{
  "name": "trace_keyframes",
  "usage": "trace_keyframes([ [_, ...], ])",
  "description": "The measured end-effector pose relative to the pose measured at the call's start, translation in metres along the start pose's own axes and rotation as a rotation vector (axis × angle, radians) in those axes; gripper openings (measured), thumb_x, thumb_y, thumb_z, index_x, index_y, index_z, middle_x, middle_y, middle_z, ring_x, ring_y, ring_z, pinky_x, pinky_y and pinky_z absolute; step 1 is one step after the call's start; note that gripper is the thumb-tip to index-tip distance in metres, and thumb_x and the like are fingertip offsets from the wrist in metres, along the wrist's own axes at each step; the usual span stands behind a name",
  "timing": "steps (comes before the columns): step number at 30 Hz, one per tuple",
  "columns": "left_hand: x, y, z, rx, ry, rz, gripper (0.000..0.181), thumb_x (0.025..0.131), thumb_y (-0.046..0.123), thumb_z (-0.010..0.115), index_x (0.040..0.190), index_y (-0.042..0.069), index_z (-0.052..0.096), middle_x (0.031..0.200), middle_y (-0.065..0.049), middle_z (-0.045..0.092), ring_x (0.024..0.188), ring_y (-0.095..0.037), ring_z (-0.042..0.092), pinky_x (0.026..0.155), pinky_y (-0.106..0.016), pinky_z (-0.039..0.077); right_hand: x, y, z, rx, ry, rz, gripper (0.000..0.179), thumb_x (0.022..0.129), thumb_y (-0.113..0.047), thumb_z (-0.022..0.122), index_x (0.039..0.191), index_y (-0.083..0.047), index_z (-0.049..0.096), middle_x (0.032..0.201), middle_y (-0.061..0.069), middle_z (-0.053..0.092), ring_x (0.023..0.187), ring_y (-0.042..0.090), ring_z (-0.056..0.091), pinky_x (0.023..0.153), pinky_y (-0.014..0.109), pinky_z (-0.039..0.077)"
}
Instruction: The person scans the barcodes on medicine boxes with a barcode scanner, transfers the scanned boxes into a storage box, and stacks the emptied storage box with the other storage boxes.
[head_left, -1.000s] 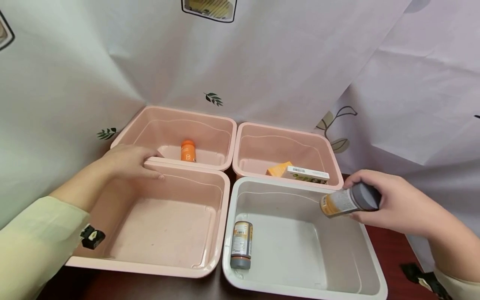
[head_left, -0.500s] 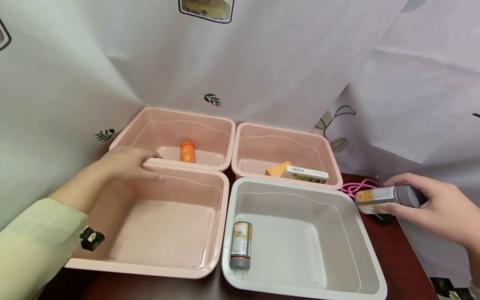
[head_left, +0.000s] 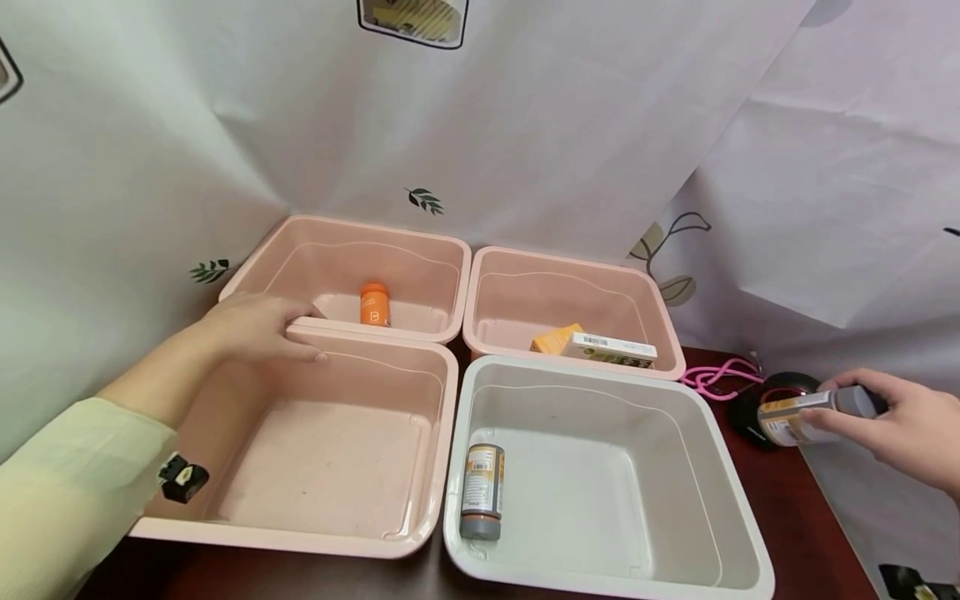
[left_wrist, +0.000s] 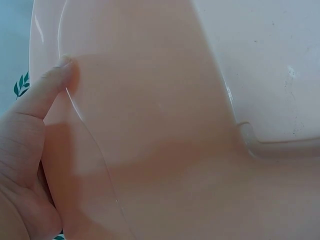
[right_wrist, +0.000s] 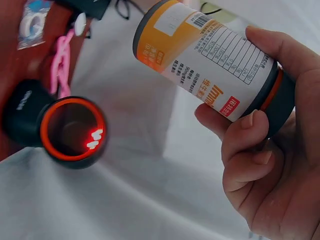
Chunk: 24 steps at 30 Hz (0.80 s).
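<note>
My right hand (head_left: 911,421) holds a supplement bottle (right_wrist: 215,60) with an orange and white label and a dark cap, tilted on its side off the right edge of the bins. Its barcode and printed table show in the right wrist view. Close to the bottle's base stands a black scanner (right_wrist: 75,132) with an orange ring and a red light glowing inside. My left hand (head_left: 255,329) grips the rim of the front left pink bin (head_left: 300,542), its thumb against the inner wall; the other fingers are mostly hidden behind the rim.
A similar bottle (head_left: 483,490) lies in the grey bin (head_left: 600,575). The back left pink bin (head_left: 390,229) holds an orange bottle (head_left: 375,304). In the back right pink bin (head_left: 562,258) are a yellow box (head_left: 557,339) and a white box (head_left: 611,346). A pink cable (head_left: 720,377) lies behind the scanner.
My right hand has carried the bottle rightward from above the grey bin to the scanner, bringing the scanner and pink cable into sight. My left hand has stayed on the rim.
</note>
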<state>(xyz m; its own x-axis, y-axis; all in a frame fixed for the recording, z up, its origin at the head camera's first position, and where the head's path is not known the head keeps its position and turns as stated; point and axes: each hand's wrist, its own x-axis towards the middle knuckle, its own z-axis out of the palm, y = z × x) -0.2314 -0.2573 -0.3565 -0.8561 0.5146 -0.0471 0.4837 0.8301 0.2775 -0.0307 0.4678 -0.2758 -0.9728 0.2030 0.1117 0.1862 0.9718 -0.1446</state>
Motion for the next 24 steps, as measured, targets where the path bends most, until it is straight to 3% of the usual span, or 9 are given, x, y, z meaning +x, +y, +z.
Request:
trace_keyframes([
  [6, 0.000, 0.000, 0.001, -0.001, 0.001, 0.006, 0.061, 0.081, 0.064, 0.086, 0.121, 0.018, 0.077, 0.106, 0.004, 0.075, 0.097, -0.022, 0.069, 0.088, -0.055, 0.051, 0.008, 0.021, 0.013, -0.012, -0.168, 0.019, 0.063, 0.093, -0.056, 0.078, 0.121, -0.001, 0.064, 0.067, 0.000, 0.057, 0.058, 0.020, 0.053, 0.053, 0.035, 0.038],
  [11, -0.002, 0.000, 0.000, -0.007, -0.005, -0.007, 0.062, 0.082, 0.063, 0.086, 0.122, 0.018, 0.076, 0.107, 0.004, 0.075, 0.099, -0.023, 0.068, 0.090, -0.056, 0.051, 0.016, 0.030, 0.018, -0.013, -0.253, 0.005, 0.064, 0.095, -0.056, 0.075, 0.123, 0.001, 0.064, 0.071, 0.000, 0.060, 0.064, 0.019, 0.056, 0.058, 0.036, 0.039],
  [17, -0.001, 0.000, 0.000, -0.010, -0.006, -0.007, 0.060, 0.082, 0.063, 0.086, 0.121, 0.018, 0.076, 0.105, 0.005, 0.075, 0.096, -0.021, 0.067, 0.089, -0.054, 0.051, 0.020, 0.038, 0.026, -0.044, -0.296, -0.011, 0.063, 0.095, -0.057, 0.075, 0.121, 0.000, 0.065, 0.075, 0.000, 0.062, 0.066, 0.019, 0.056, 0.062, 0.037, 0.041],
  [24, 0.000, 0.000, 0.000, 0.004, 0.001, 0.000, 0.059, 0.082, 0.064, 0.086, 0.119, 0.020, 0.077, 0.103, 0.006, 0.075, 0.094, -0.019, 0.067, 0.086, -0.052, 0.051, 0.026, 0.044, 0.032, -0.068, -0.287, -0.031, 0.060, 0.093, -0.057, 0.077, 0.113, -0.001, 0.068, 0.096, 0.023, 0.068, 0.082, 0.039, 0.061, 0.065, 0.041, 0.044],
])
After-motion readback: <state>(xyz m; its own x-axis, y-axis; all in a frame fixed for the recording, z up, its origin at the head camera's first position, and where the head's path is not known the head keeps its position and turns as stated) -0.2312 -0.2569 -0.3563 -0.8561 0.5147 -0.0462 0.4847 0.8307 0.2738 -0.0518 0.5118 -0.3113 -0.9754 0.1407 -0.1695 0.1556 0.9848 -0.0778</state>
